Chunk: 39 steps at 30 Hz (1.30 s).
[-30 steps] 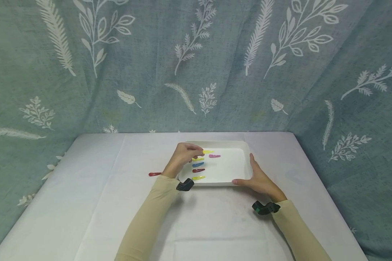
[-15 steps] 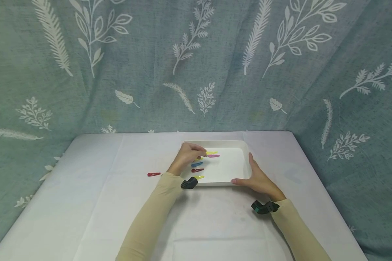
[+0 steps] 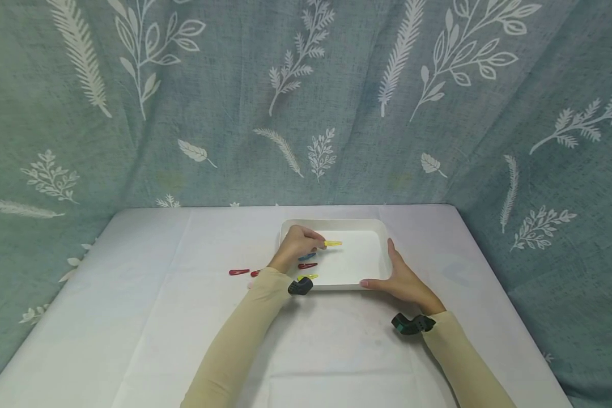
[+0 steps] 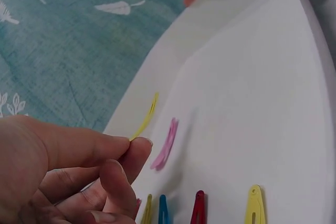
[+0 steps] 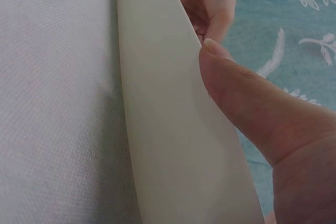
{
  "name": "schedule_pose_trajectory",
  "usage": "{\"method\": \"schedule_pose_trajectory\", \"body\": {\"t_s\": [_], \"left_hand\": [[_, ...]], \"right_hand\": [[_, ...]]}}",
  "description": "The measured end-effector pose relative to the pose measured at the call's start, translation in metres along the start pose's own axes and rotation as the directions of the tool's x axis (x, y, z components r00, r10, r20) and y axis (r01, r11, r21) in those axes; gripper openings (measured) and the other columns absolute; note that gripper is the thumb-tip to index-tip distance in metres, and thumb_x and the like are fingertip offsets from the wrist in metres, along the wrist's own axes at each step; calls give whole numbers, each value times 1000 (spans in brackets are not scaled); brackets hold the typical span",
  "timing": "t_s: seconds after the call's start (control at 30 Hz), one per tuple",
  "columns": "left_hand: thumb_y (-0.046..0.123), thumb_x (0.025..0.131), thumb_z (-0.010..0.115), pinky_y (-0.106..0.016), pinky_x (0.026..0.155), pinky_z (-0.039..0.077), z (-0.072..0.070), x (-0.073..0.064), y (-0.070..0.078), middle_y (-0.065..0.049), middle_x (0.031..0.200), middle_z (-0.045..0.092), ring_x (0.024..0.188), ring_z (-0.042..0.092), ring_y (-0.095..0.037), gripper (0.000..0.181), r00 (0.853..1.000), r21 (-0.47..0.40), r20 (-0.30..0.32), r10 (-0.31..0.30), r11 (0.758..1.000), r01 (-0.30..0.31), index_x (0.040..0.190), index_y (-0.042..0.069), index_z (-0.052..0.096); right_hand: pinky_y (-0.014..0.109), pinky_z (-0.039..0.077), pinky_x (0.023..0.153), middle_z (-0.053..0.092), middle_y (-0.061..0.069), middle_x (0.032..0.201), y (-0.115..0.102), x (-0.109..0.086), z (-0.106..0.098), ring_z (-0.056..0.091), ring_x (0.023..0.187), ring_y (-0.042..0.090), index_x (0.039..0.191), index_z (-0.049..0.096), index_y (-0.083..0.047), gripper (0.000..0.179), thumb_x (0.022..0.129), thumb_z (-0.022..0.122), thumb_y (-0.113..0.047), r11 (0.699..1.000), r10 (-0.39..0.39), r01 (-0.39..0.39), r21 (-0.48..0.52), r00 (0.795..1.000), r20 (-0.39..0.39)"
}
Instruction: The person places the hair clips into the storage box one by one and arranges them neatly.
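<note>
My left hand [image 3: 298, 243] pinches a yellow snap hair clip [image 3: 333, 243] by one end between thumb and fingers, above the white tray [image 4: 262, 103]. Beside that clip, the left wrist view shows a pink hair clip [image 4: 165, 148], which the head view hides. Along the tray's left part lie a blue clip [image 3: 307, 256], a dark red clip [image 3: 307, 266] and a yellow clip [image 4: 255, 205]; a yellow-green clip [image 4: 147, 211] is partly behind my fingers. My right hand [image 3: 405, 283] holds the tray's near right corner, thumb on the front rim, fingers along the right side.
On the white tablecloth [image 3: 132, 317], left of the tray, lie a red hair clip [image 3: 239, 272] and another red clip [image 3: 255, 273], the latter partly behind my left sleeve. A patterned green-blue cloth [image 3: 224, 113] hangs behind the table.
My left hand has moved right and slightly nearer with the yellow clip, which now covers the pink one in the head view. A second red clip shows beside my sleeve. The right hand stays.
</note>
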<state>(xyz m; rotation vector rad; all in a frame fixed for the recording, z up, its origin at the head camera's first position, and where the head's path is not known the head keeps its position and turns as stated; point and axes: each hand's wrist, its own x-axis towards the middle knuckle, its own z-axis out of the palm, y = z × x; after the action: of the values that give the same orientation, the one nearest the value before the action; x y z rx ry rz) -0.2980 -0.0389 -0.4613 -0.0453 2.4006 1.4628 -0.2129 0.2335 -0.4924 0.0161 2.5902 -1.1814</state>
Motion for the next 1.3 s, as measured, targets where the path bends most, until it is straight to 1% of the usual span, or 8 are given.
{"method": "schedule_pose_trajectory", "body": {"t_s": [0.07,0.23,0.43,0.67,0.87,1.03,1.17,1.3], "left_hand": [[18,95,73,-21,67,46,1,0,-1,-5,101,81,81,66,-12,13,1000,19,-1,5,1000,-5,100,9,81],[15,93,73,-21,60,41,4,2,-3,-7,88,78,69,58,-11,11,1000,19,-7,-5,1000,5,97,9,81],[13,89,78,-20,64,43,8,4,-3,0,83,73,69,58,-8,11,999,45,-33,-7,999,9,97,7,82],[15,88,79,-22,65,42,10,4,-5,-3,76,75,67,58,-10,11,998,113,-56,23,993,-17,96,7,83],[17,90,78,-22,66,44,12,5,-5,-4,86,79,72,58,-10,11,998,129,-65,12,992,-3,96,8,83],[15,89,79,-23,71,46,14,2,-4,-7,101,80,82,62,-12,11,995,162,-88,45,986,-30,96,8,83],[13,88,78,-25,75,48,15,1,-3,-8,101,80,84,64,-14,10,993,190,-88,75,980,-57,95,7,83],[13,90,76,-28,77,50,16,2,-2,-8,102,80,85,63,-15,10,994,194,-79,68,980,-52,95,7,83]], "right_hand": [[66,15,125,-6,21,174,0,0,0,3,161,45,163,-21,-16,143,77,84,-60,1000,-4,4,3,1000,0],[66,15,126,-7,20,174,0,-1,0,3,161,44,163,-21,-15,144,76,84,-61,1000,-10,10,9,1000,0],[65,16,126,-7,20,175,0,-1,0,3,161,44,163,-20,-15,143,77,85,-59,1000,-13,13,8,1000,-6],[65,15,126,-7,20,175,-2,-3,0,3,161,44,164,-20,-16,143,77,85,-59,1000,-5,5,9,1000,-13],[65,14,126,-7,19,175,-3,-3,0,3,162,43,163,-20,-15,142,77,85,-58,1000,-6,6,7,1000,-15],[65,14,126,-8,19,175,-4,-4,-1,2,162,43,163,-20,-15,142,78,85,-57,1000,-11,11,8,1000,-15],[64,13,127,-8,19,175,-4,-4,0,1,162,42,163,-20,-14,142,78,85,-57,1000,-7,7,12,1000,-14],[64,13,127,-9,18,175,-4,-3,-1,0,162,42,163,-20,-15,141,78,85,-57,1000,-8,8,12,1000,-12]]}}
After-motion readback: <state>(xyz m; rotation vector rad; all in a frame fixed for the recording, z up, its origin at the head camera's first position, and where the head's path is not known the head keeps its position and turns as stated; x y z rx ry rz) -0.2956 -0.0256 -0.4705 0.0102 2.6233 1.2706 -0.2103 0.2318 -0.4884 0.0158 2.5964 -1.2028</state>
